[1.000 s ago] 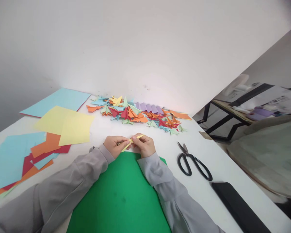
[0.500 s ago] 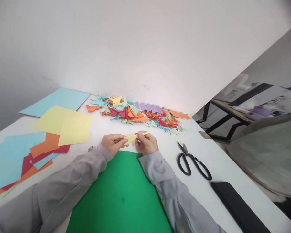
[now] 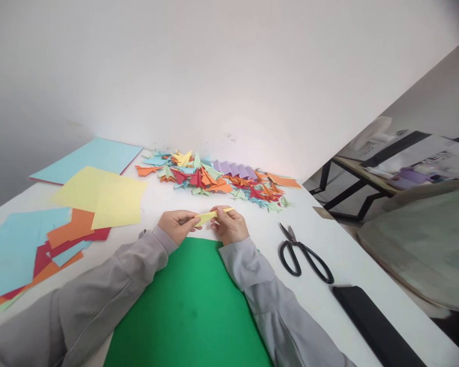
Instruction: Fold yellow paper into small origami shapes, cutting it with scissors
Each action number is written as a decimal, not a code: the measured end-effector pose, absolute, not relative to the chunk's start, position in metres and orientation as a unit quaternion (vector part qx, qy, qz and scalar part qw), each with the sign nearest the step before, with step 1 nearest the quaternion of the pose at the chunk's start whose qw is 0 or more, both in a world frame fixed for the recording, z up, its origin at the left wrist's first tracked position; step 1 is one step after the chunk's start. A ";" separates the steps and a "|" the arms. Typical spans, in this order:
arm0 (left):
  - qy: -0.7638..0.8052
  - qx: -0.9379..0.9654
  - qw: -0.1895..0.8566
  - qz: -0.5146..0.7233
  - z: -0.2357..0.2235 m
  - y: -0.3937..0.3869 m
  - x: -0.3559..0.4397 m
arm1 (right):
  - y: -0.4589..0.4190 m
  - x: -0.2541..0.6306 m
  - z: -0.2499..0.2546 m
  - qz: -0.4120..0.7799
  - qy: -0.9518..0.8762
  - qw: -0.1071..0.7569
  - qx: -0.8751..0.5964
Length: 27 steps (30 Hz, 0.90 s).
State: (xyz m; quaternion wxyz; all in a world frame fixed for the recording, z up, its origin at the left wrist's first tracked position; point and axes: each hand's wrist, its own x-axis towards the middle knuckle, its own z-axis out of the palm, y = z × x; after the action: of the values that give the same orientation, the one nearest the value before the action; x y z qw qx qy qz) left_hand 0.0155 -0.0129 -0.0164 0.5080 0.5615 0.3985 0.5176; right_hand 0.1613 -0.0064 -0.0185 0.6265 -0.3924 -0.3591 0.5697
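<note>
A small folded piece of yellow paper (image 3: pixel 205 218) is pinched between both hands, above the far edge of a green sheet (image 3: pixel 191 300). My left hand (image 3: pixel 177 226) grips its left end between thumb and fingers. On the other end, my right hand (image 3: pixel 229 225) closes with thumb and forefinger, and a thin yellow tip sticks out past them. The fingers hide part of the folds. Beyond the hands lies a heap of small folded paper pieces (image 3: pixel 199 177) in orange, red, blue, green and yellow, with a purple pleated strip (image 3: pixel 235 169) at its back.
Black-handled scissors (image 3: pixel 296 247) lie slightly open on the right, points away from me. Nearer is a long black case (image 3: pixel 375 321). Yellow sheets (image 3: pixel 115 199), coloured scraps (image 3: pixel 19 244) and a light blue sheet (image 3: pixel 95 158) cover the left side. A white wall (image 3: pixel 214 76) rises behind the table.
Both hands have shifted very slightly left with the yellow paper, which is tilted a little differently. Everything else stays in place.
</note>
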 end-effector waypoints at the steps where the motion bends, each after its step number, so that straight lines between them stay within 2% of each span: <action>1: 0.403 0.559 0.513 0.512 -0.016 -0.013 0.016 | -0.006 0.161 -0.019 0.570 -0.355 0.629 -0.392; 7: 0.379 0.593 0.527 0.476 -0.012 -0.017 0.014 | -0.007 0.158 -0.020 0.534 -0.359 0.635 -0.428; 14: 0.304 0.693 0.432 0.490 -0.014 -0.013 0.012 | -0.007 0.156 -0.019 0.526 -0.345 0.639 -0.443; 20: 0.321 0.712 0.377 0.498 -0.016 -0.010 0.012 | -0.005 0.158 -0.022 0.509 -0.345 0.635 -0.467; 27: 0.329 0.686 0.380 0.526 -0.014 -0.012 0.014 | -0.005 0.156 -0.017 0.529 -0.330 0.625 -0.470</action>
State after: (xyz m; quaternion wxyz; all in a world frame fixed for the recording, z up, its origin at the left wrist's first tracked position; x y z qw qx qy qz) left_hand 0.0140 -0.0115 -0.0137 0.3797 0.6859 0.3292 0.5264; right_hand 0.1563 -0.0054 -0.0166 0.6249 -0.4700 -0.3298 0.5290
